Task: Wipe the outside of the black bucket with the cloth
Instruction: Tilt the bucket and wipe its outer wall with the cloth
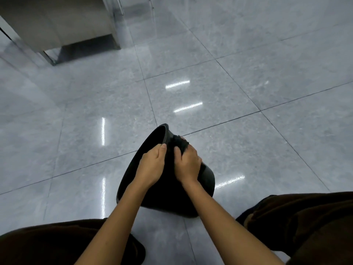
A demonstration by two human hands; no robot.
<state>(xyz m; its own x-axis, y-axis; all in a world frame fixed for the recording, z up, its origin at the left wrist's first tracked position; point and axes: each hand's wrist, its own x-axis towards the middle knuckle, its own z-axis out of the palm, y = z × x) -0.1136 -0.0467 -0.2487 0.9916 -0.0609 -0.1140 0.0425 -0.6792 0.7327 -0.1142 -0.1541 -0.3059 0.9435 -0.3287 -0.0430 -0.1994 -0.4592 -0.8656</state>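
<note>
The bucket lies tipped on the floor between the person's knees, mouth turned away, and the wiping step looks under way on its upper wall. The left hand steadies it, grip closed over the side near the rim. The right hand, grip bunched on the dark cloth, presses it there; next it likely needs sweeping round the wall.

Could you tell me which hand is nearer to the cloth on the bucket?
Right. The right hand presses the dark cloth against the black bucket; the left hand grips the bucket's wall beside it, apart from the cloth.
</note>
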